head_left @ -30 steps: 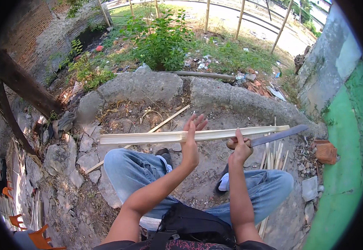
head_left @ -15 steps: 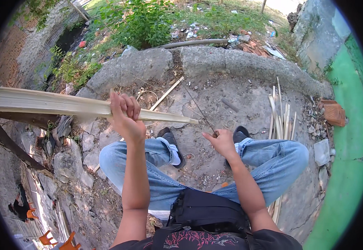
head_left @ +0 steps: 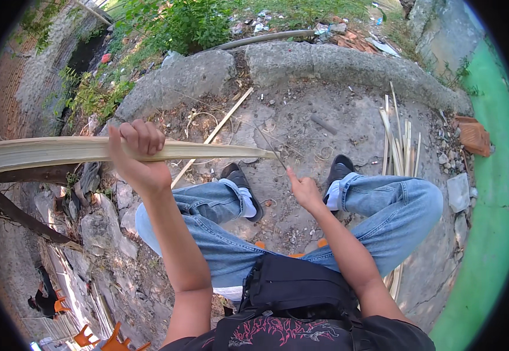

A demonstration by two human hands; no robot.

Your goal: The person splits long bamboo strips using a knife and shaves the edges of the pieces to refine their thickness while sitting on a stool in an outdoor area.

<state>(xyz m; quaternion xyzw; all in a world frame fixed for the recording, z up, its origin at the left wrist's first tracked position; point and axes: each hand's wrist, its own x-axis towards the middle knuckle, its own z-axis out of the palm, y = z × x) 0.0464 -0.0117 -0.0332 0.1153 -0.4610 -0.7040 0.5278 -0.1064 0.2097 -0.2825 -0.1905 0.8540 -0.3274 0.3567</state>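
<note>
My left hand [head_left: 140, 153] is wrapped round a long pale split bamboo strip [head_left: 50, 153], held level across my front. The strip is broad at its left end and narrows towards the right. In my right hand [head_left: 306, 190] is a knife [head_left: 270, 143] with a thin dark blade; its handle is hidden in my fingers. The blade slants up and left, meeting the strip's narrow tip in the picture; whether they touch, I cannot tell. Both hands are above the ground in front of my bent knees.
Pale strips [head_left: 403, 146] lie in a bundle by my right knee. Another strip [head_left: 225, 120] lies beyond my left foot. A low concrete kerb [head_left: 336, 64] curves across the far side, and a green wall [head_left: 491, 175] stands at right. A dark curved branch [head_left: 26, 213] is at left.
My left hand has slid left along the strip towards its broad end. My right hand has moved slightly left, bringing the knife to the strip's tip.
</note>
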